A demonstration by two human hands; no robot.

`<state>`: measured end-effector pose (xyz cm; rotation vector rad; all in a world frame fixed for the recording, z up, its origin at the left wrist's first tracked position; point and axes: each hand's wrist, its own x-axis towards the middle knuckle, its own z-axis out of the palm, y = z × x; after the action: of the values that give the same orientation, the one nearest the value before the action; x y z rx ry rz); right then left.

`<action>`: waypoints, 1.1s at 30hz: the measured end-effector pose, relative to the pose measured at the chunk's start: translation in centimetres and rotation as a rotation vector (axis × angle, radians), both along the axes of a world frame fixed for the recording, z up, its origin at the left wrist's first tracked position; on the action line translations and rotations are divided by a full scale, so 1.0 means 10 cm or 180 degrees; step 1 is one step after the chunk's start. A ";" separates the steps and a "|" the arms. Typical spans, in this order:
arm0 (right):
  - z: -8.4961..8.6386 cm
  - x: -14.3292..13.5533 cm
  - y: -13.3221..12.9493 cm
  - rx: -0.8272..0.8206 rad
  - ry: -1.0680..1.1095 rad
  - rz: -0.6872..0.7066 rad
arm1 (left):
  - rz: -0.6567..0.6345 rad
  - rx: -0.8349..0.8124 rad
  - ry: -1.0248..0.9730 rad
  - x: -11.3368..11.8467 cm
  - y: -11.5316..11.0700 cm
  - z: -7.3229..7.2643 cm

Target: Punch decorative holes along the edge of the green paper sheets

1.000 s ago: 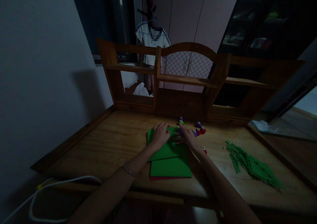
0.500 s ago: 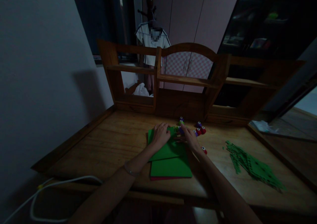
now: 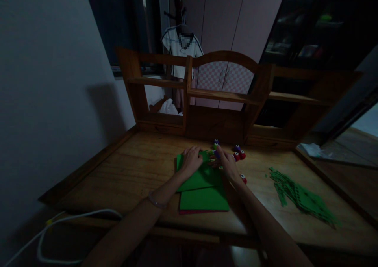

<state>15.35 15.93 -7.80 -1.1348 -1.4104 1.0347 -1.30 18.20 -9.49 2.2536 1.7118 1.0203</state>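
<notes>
A stack of green sheets (image 3: pixel 203 194) lies on the wooden desk (image 3: pixel 138 172), with a red sheet edge showing beneath. My left hand (image 3: pixel 191 160) rests flat on the top green sheet near its far edge. My right hand (image 3: pixel 227 165) is at the sheet's far right corner, fingers curled over a small purple craft punch (image 3: pixel 217 154); the grip is hard to make out in the dim light. More small punches, red and purple (image 3: pixel 238 153), green and purple (image 3: pixel 216 143), stand just beyond. One red punch (image 3: pixel 243 178) sits by my right wrist.
A pile of cut green strips and scraps (image 3: pixel 298 196) lies at the right of the desk. A wooden shelf unit (image 3: pixel 218 95) stands along the back edge. A white cable (image 3: pixel 59 227) hangs off the front left. A wall is at the left.
My right hand has shifted slightly up and onto the purple punch at the sheet's corner. My left hand stays on the green sheet.
</notes>
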 end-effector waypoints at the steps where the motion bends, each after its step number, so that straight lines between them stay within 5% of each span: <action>1: 0.00 0.00 0.00 0.0004 0.0001 0.0003 | 0.0008 -0.0005 -0.0009 0.00 0.00 0.00; 33: 0.15 -0.03 -0.11 0.0579 -0.0827 -0.0446 | 0.0014 -0.0013 0.0024 0.00 0.01 -0.03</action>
<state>15.10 14.82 -6.34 -1.2455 -1.5682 0.6631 -1.28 18.35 -9.75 2.2551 1.7210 1.0094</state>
